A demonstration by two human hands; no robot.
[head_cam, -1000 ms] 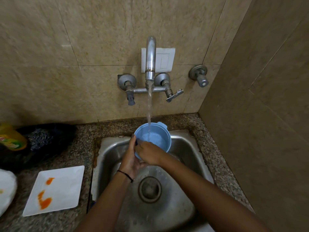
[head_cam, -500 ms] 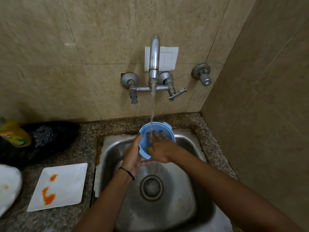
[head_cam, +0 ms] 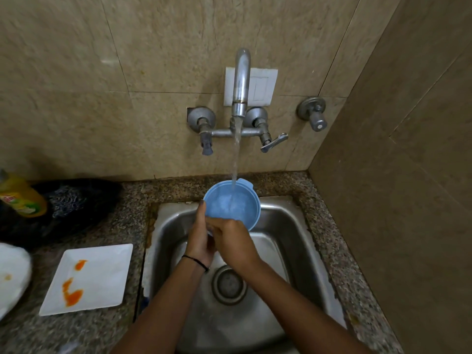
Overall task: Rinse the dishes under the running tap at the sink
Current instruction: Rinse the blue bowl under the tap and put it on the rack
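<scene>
Grips round light-blue plastic bowl [head_cam: 231,206] under chrome wall tap [head_cam: 241,80], over far end of steel sink [head_cam: 288,226], left hand [head_cam: 200,238] curled on left wall, right hand [head_cam: 232,241] on near rim; likely light, stiff, wet-slick: pinch rim

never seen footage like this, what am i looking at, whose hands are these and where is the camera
There is no machine here: a person wears one wide-angle camera on the head, looking down at their own hands. The left hand, with a black wristband, and the right hand hold a blue plastic bowl under the running tap, above the steel sink. Water is falling into the bowl. On the granite counter to the left lie a white square plate smeared with orange sauce and a yellow bottle of dish soap.
</scene>
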